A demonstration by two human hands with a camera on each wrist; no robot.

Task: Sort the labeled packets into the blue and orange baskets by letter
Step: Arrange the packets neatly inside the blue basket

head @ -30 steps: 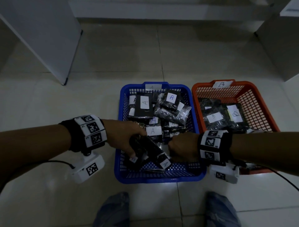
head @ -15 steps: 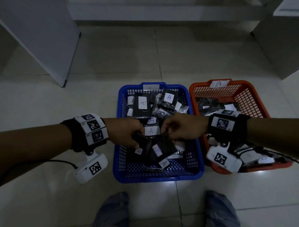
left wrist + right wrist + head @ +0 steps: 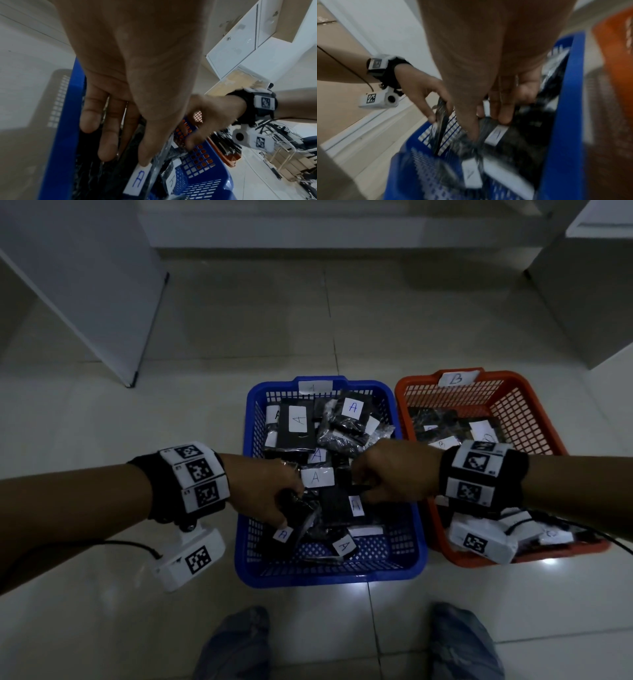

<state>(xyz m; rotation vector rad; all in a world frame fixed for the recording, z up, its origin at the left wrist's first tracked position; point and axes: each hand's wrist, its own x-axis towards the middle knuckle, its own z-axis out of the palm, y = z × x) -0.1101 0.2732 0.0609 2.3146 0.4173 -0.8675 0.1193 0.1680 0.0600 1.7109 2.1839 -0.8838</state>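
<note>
Packets fill both baskets, so sorting looks nearly finished, though I can't tell what remains. Left hand pinches one A packet over the blue basket, where I count about eight A labels; right hand curls onto another A packet. One orange basket shows roughly three B packets.

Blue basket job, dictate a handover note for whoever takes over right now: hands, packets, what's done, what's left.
Left hand: grips a black plastic packet labeled A inside the blue plastic mesh basket.
Right hand: pinches another black A-labeled packet in the same basket.
Done: every label readable in the blue basket is A; B-labeled packets lie in the orange plastic mesh basket.
Left: release both held packets; some labels are hidden, so check them.
</note>
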